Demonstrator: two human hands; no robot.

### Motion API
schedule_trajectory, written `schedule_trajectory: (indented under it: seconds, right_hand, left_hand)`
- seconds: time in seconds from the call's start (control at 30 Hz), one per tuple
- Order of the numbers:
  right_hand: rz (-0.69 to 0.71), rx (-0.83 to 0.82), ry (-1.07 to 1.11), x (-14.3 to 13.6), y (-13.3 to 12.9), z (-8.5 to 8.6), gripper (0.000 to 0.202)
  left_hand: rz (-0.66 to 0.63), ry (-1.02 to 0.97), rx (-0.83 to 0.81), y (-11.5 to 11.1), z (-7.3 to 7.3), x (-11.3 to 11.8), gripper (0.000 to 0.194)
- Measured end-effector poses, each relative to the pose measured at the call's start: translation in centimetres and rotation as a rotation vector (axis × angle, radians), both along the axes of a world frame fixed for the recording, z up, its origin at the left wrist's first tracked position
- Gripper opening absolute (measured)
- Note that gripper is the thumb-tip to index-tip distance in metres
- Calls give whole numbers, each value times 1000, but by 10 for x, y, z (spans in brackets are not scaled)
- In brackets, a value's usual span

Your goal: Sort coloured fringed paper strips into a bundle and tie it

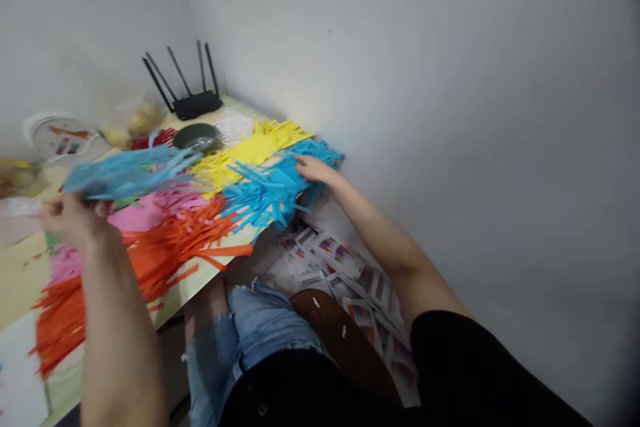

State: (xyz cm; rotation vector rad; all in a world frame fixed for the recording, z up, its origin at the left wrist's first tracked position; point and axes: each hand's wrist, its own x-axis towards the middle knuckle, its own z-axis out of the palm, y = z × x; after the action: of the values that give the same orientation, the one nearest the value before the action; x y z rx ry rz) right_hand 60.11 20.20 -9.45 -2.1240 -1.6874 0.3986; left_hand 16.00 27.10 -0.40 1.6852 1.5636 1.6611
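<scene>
My left hand (79, 219), smeared by motion, is closed on a light-blue fringed paper piece (127, 173) raised above the table on the left. My right hand (316, 170) is at the far right corner, its fingers bent and pinched at a pile of blue fringed paper (283, 180); the fingertips are partly hidden. Yellow fringed paper (250, 152) lies just behind that pile. Nearer to me, orange fringed paper (170, 247) spreads along the table edge. Pink fringed paper (145, 212) shows between the orange pile and the raised blue piece.
A black router (197, 105) with upright antennas stands in the back corner, near a dark green bowl (196, 137). A white round lid (63, 137) sits at the far left. Printed packets (345, 257) lie below the table, beside a brown stool seat (345, 340). The wall borders the right side.
</scene>
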Motion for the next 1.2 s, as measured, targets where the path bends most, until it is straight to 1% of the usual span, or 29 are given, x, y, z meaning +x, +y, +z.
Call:
schedule_trajectory:
  seconds: [0.07, 0.1, 0.13, 0.17, 0.2, 0.23, 0.27, 0.3, 0.33, 0.4, 0.47, 0.53, 0.6, 0.7, 0.73, 0.77, 0.8, 0.87, 0.9, 0.93, 0.97, 1.0, 1.03, 1.13, 1.2]
  right_hand:
    - [5, 71, -25, -16, -12, 15, 37]
    - [6, 129, -36, -31, -19, 24, 37]
    - [21, 191, -37, -52, -26, 35, 38]
    - [72, 269, -21, -77, -33, 46, 40]
    - [183, 433, 48, -106, -41, 57, 38]
    - [378, 571, 106, -138, -49, 69, 37]
    - [605, 667, 136, -171, -56, 80, 39]
    - [818, 731, 140, -203, -61, 90, 46]
    - [968, 757, 117, -233, -64, 99, 51]
    - [1141, 724, 33, -277, -61, 114, 51]
    - [1250, 601, -106, -303, -53, 125, 36]
    - [1312, 487, -259, -313, -46, 135, 21]
    - [1308, 443, -388, -316, -47, 145, 18]
    - [1183, 424, -546, -318, -62, 161, 25]
    - [1127, 410, -596, -319, -67, 165, 27]
    - [1077, 396, -639, -320, -71, 169, 28]
    - [1049, 386, -668, -320, -74, 171, 29]
    - [1073, 367, -678, -318, -76, 175, 27]
    - [1106, 356, -658, -316, -75, 176, 25]
    - [1139, 342, -623, -312, -73, 178, 23]
    - [1165, 332, -573, -307, -72, 180, 20]
    - [1181, 324, -511, -301, -70, 182, 17]
    - [1188, 318, -435, -295, -67, 184, 14]
    - [1216, 285, -165, -277, -60, 181, 7]
    - [1211, 259, 4, -271, -53, 171, 14]
  left_hand:
    - [215, -59, 151, -36, 17, -37, 23]
    - [254, -13, 197, -56, 22, -49, 23]
    - [256, 72, 212, -77, 26, -56, 21]
    - [214, 188, 188, -96, 28, -58, 18]
    - [152, 305, 145, -113, 29, -58, 15]
    - [101, 407, 117, -128, 29, -55, 13]
    - [43, 498, 91, -142, 28, -53, 12]
    - [-8, 575, 81, -154, 28, -50, 11]
    - [-62, 640, 79, -165, 27, -49, 11]
    - [-163, 727, 54, -183, 26, -53, 12]
    - [-212, 775, 17, -195, 23, -63, 15]
    - [-165, 799, -12, -198, 16, -77, 17]
    - [-37, 798, -67, -194, 6, -92, 17]
    - [231, 783, -238, -181, -7, -107, 24]
    - [260, 785, -256, -178, -9, -107, 29]
    - [233, 787, -234, -175, -7, -106, 35]
    - [156, 784, -176, -174, -4, -102, 43]
    - [-57, 743, -11, -171, 5, -88, 57]
    - [-150, 706, 47, -168, 10, -81, 56]
    - [-223, 662, 73, -166, 14, -75, 49]
    - [-284, 617, 64, -163, 17, -70, 37]
    - [-343, 571, 21, -159, 19, -68, 26]
    - [-400, 518, -49, -156, 19, -68, 21]
    - [-518, 312, -256, -154, 16, -77, 25]
    - [-533, 185, -314, -158, 16, -85, 29]
